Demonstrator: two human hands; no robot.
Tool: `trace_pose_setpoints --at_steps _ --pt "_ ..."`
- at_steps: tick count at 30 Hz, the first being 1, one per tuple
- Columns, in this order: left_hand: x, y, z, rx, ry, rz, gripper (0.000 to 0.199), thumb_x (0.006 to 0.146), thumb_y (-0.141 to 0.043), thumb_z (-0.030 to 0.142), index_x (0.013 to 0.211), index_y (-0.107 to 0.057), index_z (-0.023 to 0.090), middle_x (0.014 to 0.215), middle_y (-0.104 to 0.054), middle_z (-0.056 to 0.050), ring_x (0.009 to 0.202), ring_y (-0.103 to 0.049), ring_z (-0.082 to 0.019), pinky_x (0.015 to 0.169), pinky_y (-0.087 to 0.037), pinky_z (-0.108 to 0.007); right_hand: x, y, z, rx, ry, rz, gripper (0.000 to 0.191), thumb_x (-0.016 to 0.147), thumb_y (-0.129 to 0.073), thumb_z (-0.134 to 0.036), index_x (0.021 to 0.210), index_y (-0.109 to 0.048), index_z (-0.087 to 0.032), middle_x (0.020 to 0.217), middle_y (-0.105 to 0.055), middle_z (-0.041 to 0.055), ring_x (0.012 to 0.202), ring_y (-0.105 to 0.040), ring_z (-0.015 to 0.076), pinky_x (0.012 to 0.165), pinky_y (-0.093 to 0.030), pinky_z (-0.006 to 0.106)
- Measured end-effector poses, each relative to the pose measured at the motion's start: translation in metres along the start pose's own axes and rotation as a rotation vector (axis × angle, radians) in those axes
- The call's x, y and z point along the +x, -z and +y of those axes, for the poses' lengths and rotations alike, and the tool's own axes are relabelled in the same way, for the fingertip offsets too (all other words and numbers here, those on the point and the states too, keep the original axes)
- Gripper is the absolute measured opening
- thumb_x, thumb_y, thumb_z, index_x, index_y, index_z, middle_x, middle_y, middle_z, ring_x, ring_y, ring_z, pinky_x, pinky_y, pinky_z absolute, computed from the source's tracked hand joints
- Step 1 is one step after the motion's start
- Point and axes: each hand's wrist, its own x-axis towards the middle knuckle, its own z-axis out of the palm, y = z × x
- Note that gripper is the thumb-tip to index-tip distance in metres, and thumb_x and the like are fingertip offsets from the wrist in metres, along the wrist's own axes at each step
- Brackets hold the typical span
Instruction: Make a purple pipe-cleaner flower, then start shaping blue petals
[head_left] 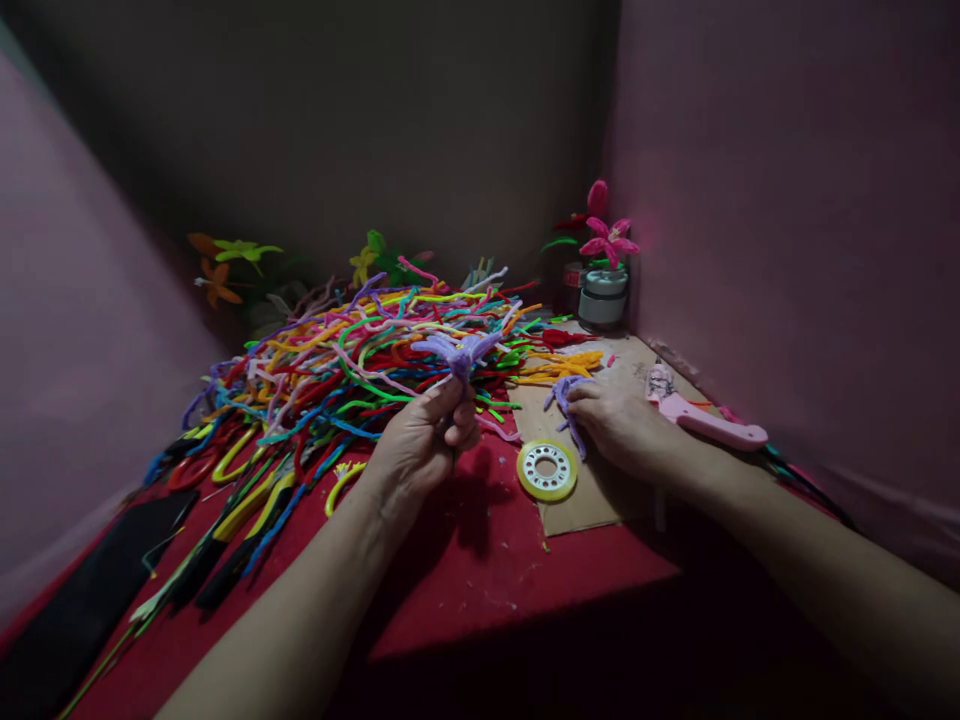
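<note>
**Purple flower (463,350) in the left hand (420,437)**

The left grip pinches the flower's base, above the red surface (480,620) and before a pile of fuzzy sticks (330,360). The right hand (626,417) touches purple pieces (570,391) on cardboard (534,402); whether its grip has closed, I cannot tell. A tape roll (529,474) lies near.

Single head-worn view, above and behind left hand (431,435) and right hand (619,420), facing forward and down, forearms (300,590) nearest, dark wall (390,130) beyond
</note>
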Motion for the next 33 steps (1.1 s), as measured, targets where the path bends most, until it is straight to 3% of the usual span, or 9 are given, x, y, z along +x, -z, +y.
trace_pose_setpoints --at_steps 3,7,10,17,20,26,28,33 --pt "0.001 -0.001 0.001 0.007 0.011 0.046 0.014 0.08 -0.054 0.02 0.069 -0.053 0.011 0.044 -0.041 0.006 0.034 -0.031 -0.002 0.038 -0.028 -0.016 -0.001 0.006 -0.011 -0.082 -0.022 0.021 0.024 0.079 -0.043 -0.007 0.08 -0.066 -0.015 0.087 -0.061 0.0117 0.084 -0.049 0.02 0.076 -0.039 0.035" --pt "0.0 -0.004 0.002 -0.009 0.043 0.125 0.015 0.081 -0.053 0.019 0.068 -0.053 0.012 0.044 -0.038 0.006 0.034 -0.031 -0.002 0.038 -0.029 -0.016 -0.013 0.006 -0.046 0.024 0.186 -0.104 0.016 0.079 -0.045 -0.012 0.082 -0.061 -0.015 0.084 -0.058 0.0083 0.078 -0.047 0.017 0.069 -0.039 0.03" --pt "0.0 -0.003 0.001 -0.007 0.045 0.168 0.016 0.082 -0.051 0.019 0.069 -0.055 0.011 0.045 -0.038 0.006 0.032 -0.029 -0.002 0.038 -0.03 -0.015 -0.02 -0.003 -0.064 -0.006 0.207 -0.131 0.015 0.077 -0.046 -0.011 0.087 -0.058 -0.014 0.086 -0.056 0.0088 0.075 -0.044 0.0177 0.067 -0.037 0.031" --pt "0.003 0.008 0.002 0.029 0.041 0.081 0.015 0.081 -0.051 0.02 0.072 -0.059 0.012 0.047 -0.037 0.006 0.031 -0.021 0.0 0.035 -0.032 -0.016 -0.014 -0.009 -0.065 -0.09 0.279 -0.196 0.017 0.075 -0.045 -0.009 0.087 -0.058 -0.011 0.079 -0.056 0.0105 0.072 -0.043 0.0209 0.065 -0.036 0.036" --pt "0.003 0.01 0.004 0.025 0.025 0.065 0.012 0.08 -0.053 0.018 0.073 -0.06 0.012 0.047 -0.038 0.007 0.031 -0.019 0.0 0.035 -0.033 -0.016 -0.014 -0.008 -0.063 -0.071 0.259 -0.184 0.017 0.077 -0.045 -0.012 0.088 -0.057 -0.012 0.08 -0.056 0.0106 0.075 -0.043 0.0219 0.073 -0.035 0.04" --pt "-0.002 0.001 0.002 -0.045 0.084 0.157 0.021 0.084 -0.046 0.019 0.069 -0.059 0.011 0.045 -0.035 0.006 0.032 -0.026 -0.001 0.038 -0.034 -0.015 -0.015 -0.005 -0.054 0.197 0.025 -0.185 0.019 0.074 -0.048 -0.01 0.089 -0.058 -0.017 0.088 -0.056 0.0091 0.081 -0.044 0.0215 0.072 -0.036 0.038" --pt "-0.003 -0.002 0.002 -0.063 0.093 0.175 0.023 0.085 -0.045 0.019 0.068 -0.058 0.011 0.043 -0.034 0.006 0.032 -0.028 -0.002 0.037 -0.033 -0.015 -0.011 -0.001 -0.049 0.418 -0.088 -0.149 0.024 0.073 -0.049 -0.01 0.094 -0.059 -0.019 0.089 -0.057 0.0072 0.084 -0.046 0.0204 0.073 -0.038 0.035" --pt "-0.007 -0.01 -0.002 -0.012 0.09 0.151 0.017 0.079 -0.054 0.021 0.065 -0.056 0.012 0.044 -0.044 0.003 0.032 -0.033 -0.003 0.036 -0.032 -0.015 -0.004 0.007 -0.04 1.225 -0.55 -0.147 0.029 0.072 -0.059 -0.023 0.1 -0.059 -0.021 0.078 -0.058 0.0014 0.065 -0.054 0.0126 0.059 -0.042 0.026"
